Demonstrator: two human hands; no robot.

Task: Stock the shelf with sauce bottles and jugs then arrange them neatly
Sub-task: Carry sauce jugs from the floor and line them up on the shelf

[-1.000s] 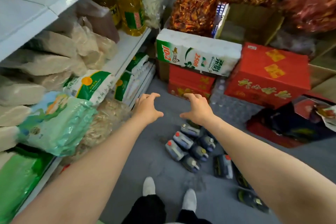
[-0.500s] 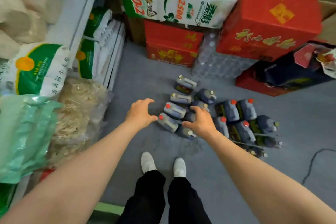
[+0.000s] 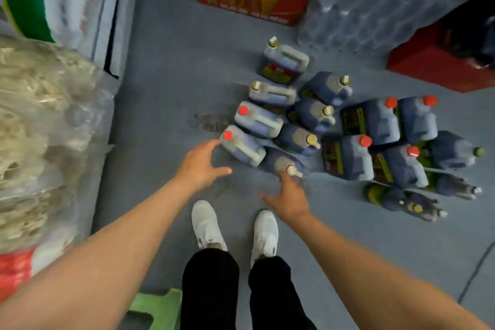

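Both hands are spread and hold nothing: the left hand (image 3: 199, 166) is beside a red-capped jug (image 3: 242, 146), the right hand (image 3: 290, 197) beside a gold-capped one (image 3: 284, 162). Six red caps show.

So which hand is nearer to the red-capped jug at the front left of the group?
Left. The left hand has its fingertips right at the red-capped jug, beside its cap. The right hand is further off, below the neighbouring yellow-capped jug.

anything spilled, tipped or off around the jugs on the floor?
A dark scuffed stain marks the grey floor left of the red-capped jugs; wet or dry is unclear. The dark green-labelled bottles at the right lie on their sides, unlike the standing jugs.
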